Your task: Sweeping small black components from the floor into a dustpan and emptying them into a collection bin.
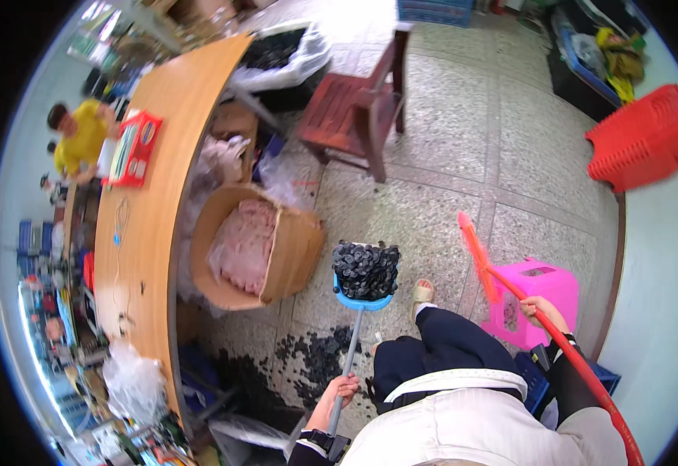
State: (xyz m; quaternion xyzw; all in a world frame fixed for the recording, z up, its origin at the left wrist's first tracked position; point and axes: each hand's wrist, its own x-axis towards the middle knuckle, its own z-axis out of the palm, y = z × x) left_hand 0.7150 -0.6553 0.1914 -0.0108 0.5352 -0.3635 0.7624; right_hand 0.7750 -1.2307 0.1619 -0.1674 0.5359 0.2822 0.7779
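My left hand (344, 387) is closed round the grey handle of a blue long-handled dustpan (364, 302). Small black disc-like pieces (366, 269) fill the pan to a heap. My right hand (544, 311) grips the red pole of a broom (475, 250), whose orange-red head is up beside the pink stool and away from the pan. More black pieces (315, 361) lie scattered on the speckled floor, left of the dustpan handle and partly under the table.
A cardboard box (296, 252) of pink pieces stands left of the pan, beside a long wooden table (156, 210). Ahead is a dark red wooden chair (354, 113). A pink stool (537, 291) and stacked red baskets (649, 140) are on the right. Another person (83, 140) is beyond the table.
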